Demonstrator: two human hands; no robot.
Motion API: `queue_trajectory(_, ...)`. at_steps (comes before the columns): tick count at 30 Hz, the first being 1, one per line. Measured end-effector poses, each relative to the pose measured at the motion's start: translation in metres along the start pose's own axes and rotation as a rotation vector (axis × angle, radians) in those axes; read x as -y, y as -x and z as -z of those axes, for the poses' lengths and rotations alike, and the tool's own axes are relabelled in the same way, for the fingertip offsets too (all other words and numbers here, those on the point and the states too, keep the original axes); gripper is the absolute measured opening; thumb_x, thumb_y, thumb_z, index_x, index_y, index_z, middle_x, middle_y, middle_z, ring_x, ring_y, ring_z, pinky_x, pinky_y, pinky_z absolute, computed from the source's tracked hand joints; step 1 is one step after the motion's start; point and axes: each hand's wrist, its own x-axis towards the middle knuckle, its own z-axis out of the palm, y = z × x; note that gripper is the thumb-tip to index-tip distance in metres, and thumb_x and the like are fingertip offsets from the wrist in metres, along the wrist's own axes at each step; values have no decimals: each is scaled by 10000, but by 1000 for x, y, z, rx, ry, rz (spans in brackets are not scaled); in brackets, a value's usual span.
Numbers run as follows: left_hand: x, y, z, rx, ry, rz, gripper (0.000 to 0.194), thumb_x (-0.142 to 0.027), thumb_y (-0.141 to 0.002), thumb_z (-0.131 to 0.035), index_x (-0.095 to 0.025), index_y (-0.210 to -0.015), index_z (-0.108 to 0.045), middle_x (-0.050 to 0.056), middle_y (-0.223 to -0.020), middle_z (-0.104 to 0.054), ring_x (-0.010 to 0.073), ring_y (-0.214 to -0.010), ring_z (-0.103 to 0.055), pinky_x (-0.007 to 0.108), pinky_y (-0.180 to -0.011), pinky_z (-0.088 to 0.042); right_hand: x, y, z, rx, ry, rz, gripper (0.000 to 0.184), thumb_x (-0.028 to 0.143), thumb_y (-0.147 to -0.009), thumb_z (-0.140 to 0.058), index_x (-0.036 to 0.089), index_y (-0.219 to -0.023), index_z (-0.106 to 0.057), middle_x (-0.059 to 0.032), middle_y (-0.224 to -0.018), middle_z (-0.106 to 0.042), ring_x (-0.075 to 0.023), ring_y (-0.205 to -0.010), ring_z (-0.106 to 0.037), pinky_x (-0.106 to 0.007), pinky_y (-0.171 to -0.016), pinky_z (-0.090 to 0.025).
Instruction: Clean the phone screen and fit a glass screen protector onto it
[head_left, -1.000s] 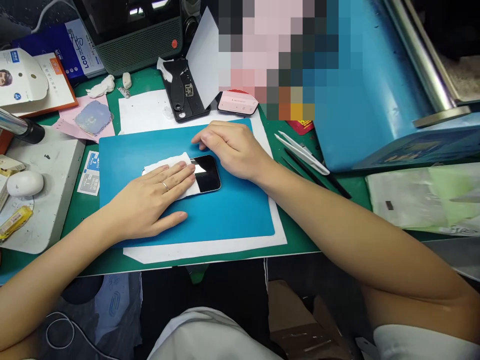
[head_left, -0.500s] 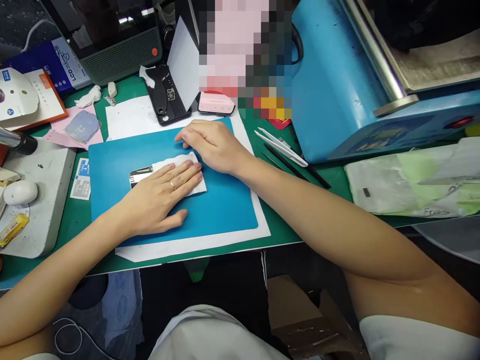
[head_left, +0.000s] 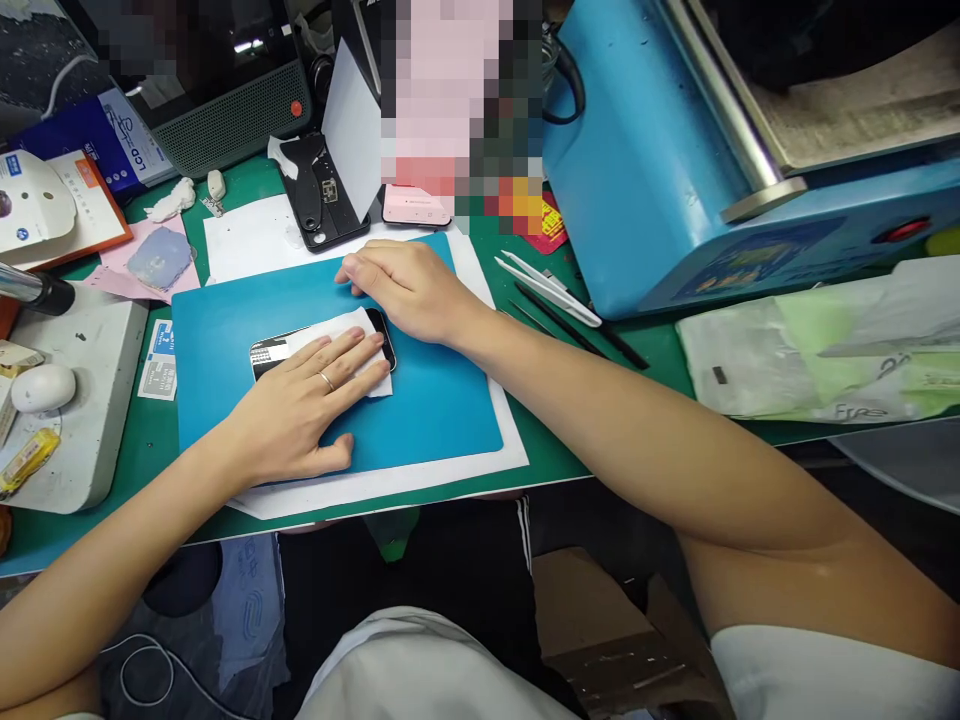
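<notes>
My left hand (head_left: 296, 405) lies flat, fingers stretched out, on a folded white wipe (head_left: 349, 338). Under the wipe is a smartphone (head_left: 388, 345) with a black, glossy face; its left end shows a white and dark picture or reflection. The phone rests on a blue mat (head_left: 442, 400). My right hand (head_left: 409, 285) rests on its side on the mat, by the phone's right end. Its fingers are curled in, and the inside of the hand is hidden from me. Whether it touches the phone's edge I cannot tell.
Behind the mat are an opened black phone (head_left: 307, 185) and a pink-faced phone (head_left: 416, 205). Tweezers (head_left: 551, 290) lie at the right, before a big blue machine (head_left: 637, 180). At the left stands a grey-white plate (head_left: 97, 400) with small items.
My left hand and the wipe have shifted left and towards me across the phone, baring its right end. My right hand stays by the phone. The view has shifted slightly.
</notes>
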Motion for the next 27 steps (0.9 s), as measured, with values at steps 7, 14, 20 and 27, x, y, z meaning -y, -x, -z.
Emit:
queue_trajectory(7, 4, -6, 0, -13, -6, 6, 813, -310, -992, -546, -144, -1759, -337, 183, -1867, -252, 391, -1741, -258, 604, -1413, -276, 1, -1, 1, -5, 30, -5, 817, 832, -1104, -199, 219, -882, -692, -88, -939, -729, -222, -919, -670, -387, -896, -490)
queue_trajectory(14, 6, -1, 0, -36, -3, -3, 816, -269, -992, -558, -189, -1766, -313, 171, -1860, -281, 387, -1735, -281, 615, -1403, -302, 4, -2, 3, 5, 22, 2, 867, 873, -1073, -164, 214, -872, -691, -89, -936, -719, -218, -936, -662, -363, -911, -481)
queue_trajectory(20, 5, -7, -1, -27, -51, -17, 777, -256, -1009, -526, -185, -1755, -320, 181, -1854, -300, 384, -1741, -261, 624, -1399, -306, 4, -2, 2, 5, 30, 2, 861, 853, -1089, -146, 216, -869, -682, -82, -940, -710, -216, -943, -655, -361, -923, -469)
queue_trajectory(27, -1, -3, 1, -41, -88, -1, 756, -234, -1014, -505, -174, -1747, -332, 177, -1849, -312, 363, -1729, -306, 590, -1399, -318, 5, -2, 3, 3, 10, -8, 850, 855, -1090, -162, 220, -856, -676, -80, -935, -709, -214, -935, -658, -363, -921, -475)
